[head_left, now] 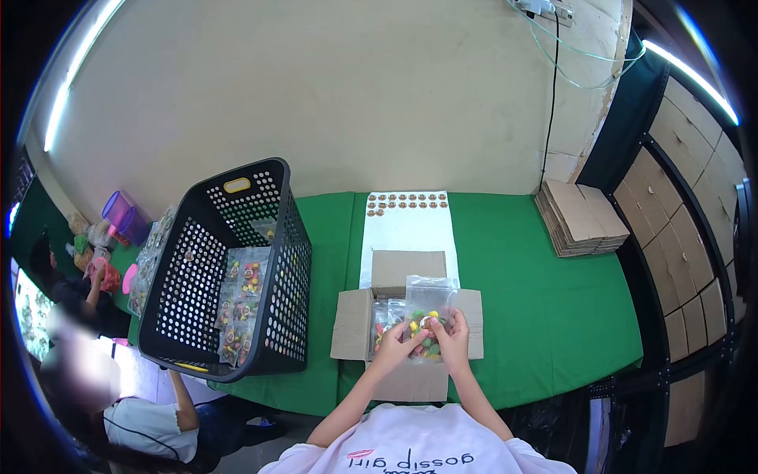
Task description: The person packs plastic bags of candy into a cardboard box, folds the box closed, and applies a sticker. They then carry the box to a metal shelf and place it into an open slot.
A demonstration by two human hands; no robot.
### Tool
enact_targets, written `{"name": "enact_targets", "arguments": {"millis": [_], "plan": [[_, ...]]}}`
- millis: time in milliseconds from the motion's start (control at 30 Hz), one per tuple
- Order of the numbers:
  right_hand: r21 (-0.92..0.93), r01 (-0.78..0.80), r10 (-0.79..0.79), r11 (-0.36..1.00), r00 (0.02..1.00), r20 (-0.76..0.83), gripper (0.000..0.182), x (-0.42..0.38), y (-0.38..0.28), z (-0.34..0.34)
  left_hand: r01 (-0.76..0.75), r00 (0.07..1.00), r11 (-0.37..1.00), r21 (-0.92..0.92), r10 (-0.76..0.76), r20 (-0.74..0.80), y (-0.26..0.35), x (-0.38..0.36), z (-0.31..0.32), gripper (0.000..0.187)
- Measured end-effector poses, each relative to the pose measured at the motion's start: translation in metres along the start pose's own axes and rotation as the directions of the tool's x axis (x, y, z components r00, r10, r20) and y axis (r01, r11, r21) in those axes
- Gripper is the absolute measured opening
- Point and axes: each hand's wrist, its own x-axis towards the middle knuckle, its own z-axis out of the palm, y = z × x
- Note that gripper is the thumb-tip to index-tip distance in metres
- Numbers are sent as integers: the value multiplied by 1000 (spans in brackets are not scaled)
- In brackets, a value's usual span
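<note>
Between my two hands is a clear zip bag (430, 295) of red, yellow and green sweets, upright above an open cardboard box (351, 324). My left hand (392, 347) pinches the bag's left side, and my right hand (453, 340) grips its right side. Both thumbs meet at a small round brown sticker (427, 322) on the bag's front. Other filled bags (385, 314) lie inside the box on the left. Behind the box, a white sheet (407, 237) carries rows of similar round stickers.
A tall black perforated basket (272, 316) to the left holds several filled sweet bags (245, 276). Flattened cardboard boxes (584, 213) are stacked at the back right of the green-covered table (545, 316). Two other people sit at the left; shelves of boxes (679, 237) stand right.
</note>
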Motion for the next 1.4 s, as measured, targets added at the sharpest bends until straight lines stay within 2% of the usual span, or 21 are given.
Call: {"name": "enact_targets", "arguments": {"millis": [100,200,233,300,400,433,500,600,700,800,1000,1100,1200,1300,1400], "plan": [[11,-47,47,999,999,12,35,1,-1,-2,-7,999,999,39,6,34,7,-1,-1,33],[36,-96,95,995,995,33,40,3,1,-2,-45,999,996,77,47,-26,-6,2,-2,32],[43,-109,107,993,994,37,43,3,3,-2,-14,998,999,41,16,-60,-8,3,-2,32],[-10,-32,32,999,995,89,50,0,0,0,47,991,998,-35,-51,-125,-10,6,-2,31],[-22,29,-25,999,987,156,61,-4,4,1,-76,983,993,85,89,-163,-11,9,-5,30],[-13,38,-36,999,984,174,64,-6,5,0,-84,982,994,72,95,-161,-9,8,-4,30],[-23,25,-21,999,984,177,62,-6,4,-3,-102,981,994,44,107,-160,0,4,0,30],[-21,15,-11,1000,983,181,59,-6,-2,-3,-80,981,991,108,98,-169,6,1,3,30],[-2,-17,17,1000,980,197,55,-4,-7,-3,-34,989,998,46,40,-140,10,1,2,32],[38,-36,27,999,977,210,54,-3,-8,-3,-53,987,998,-17,49,-152,7,3,2,33],[95,-65,43,993,974,223,47,-1,-3,-3,-22,990,999,-28,18,-137,12,1,-5,37],[121,-81,55,989,978,203,43,-4,-7,-1,8,991,996,-92,-20,-131,9,1,-9,38],[133,-84,61,988,984,168,41,-4,-5,-1,-43,991,997,-66,35,-127,8,3,-11,35],[132,-68,48,989,988,150,40,-6,-2,0,-37,997,998,54,41,-71,10,2,-10,32],[105,-12,3,994,996,87,37,-7,-6,7,-17,1000,1000,11,17,-25,16,-2,-6,30]]}}
